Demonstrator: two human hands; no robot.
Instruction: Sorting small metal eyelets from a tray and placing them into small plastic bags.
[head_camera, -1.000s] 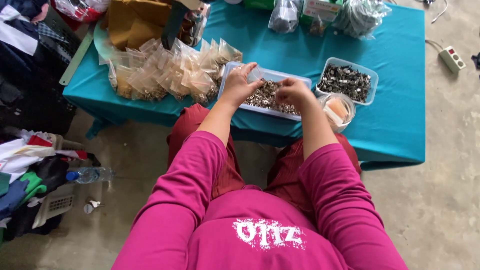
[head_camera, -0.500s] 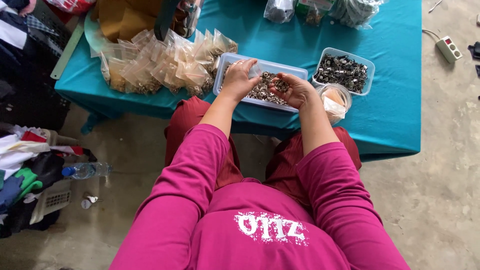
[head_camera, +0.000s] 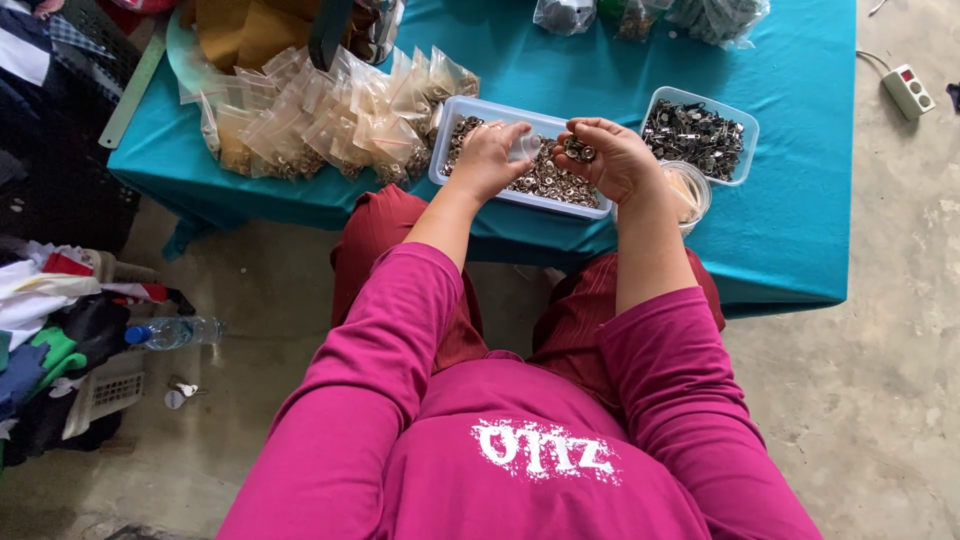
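Two hands at work above one clear tray (head_camera: 455, 110) of small metal rings, set at the near edge of a teal-covered table (head_camera: 800, 200).

Change since half a second ago: both hands are raised higher off the tray and drawn closer together; a small clear bag (head_camera: 527, 146) now shows at the left fingertips, where none could be made out before. The table's contents lie as they did.

Left hand (head_camera: 490, 160): fingers curled, thumb and forefinger pinching the small clear bag.

Right hand (head_camera: 612, 160): cupped palm-up, fingers half closed around a cluster of metal rings (head_camera: 579, 150), just beside the bag's mouth.

Second clear tray (head_camera: 745, 125) of darker metal parts: to the right, well apart from the first. Round clear cup (head_camera: 693, 195): just beside the right wrist, at the table's near edge.

Heap of filled clear packets (head_camera: 330, 115): left of the ring tray, touching its left wall.

Open room: bare teal cloth to the right of the second tray and between the trays; the left side is crowded by packets. Concrete floor (head_camera: 900, 330) lies open on the right; clothing and a plastic bottle (head_camera: 170, 332) lie on the floor at left.
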